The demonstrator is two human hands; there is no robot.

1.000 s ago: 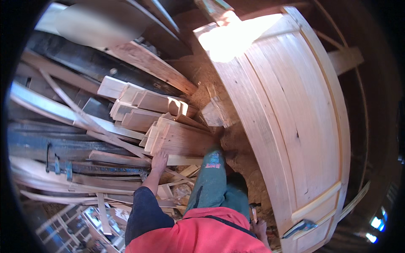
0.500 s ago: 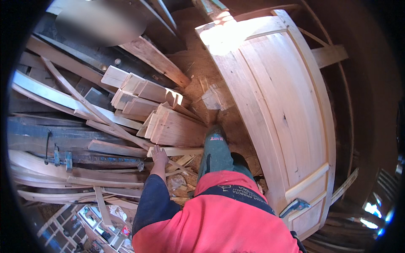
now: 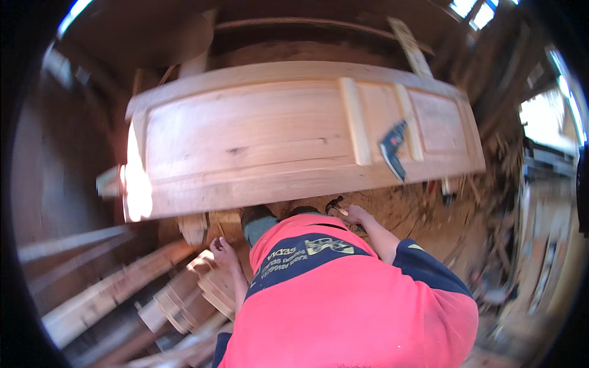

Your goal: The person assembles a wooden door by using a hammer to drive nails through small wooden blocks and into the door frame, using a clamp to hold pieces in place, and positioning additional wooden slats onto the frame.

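A large panelled wooden door lies flat in front of me. On its right part rests a dark power tool that looks like a drill, beside two light wooden strips. My right hand is closed round the light handle of a hammer, whose dark head shows just below the door's near edge. My left hand hangs at my left side above stacked boards, its fingers loosely curled and apart, with nothing visible in them.
Cut boards are stacked at the lower left, next to a long thick plank. Sawdust covers the floor by the door. A support beam sticks out beyond the door's far edge. More timber stands at the right.
I have turned right, so the door now lies across the view ahead. My left hand has come off the wood pieces by the stack. My right hand and the hammer have come into view.
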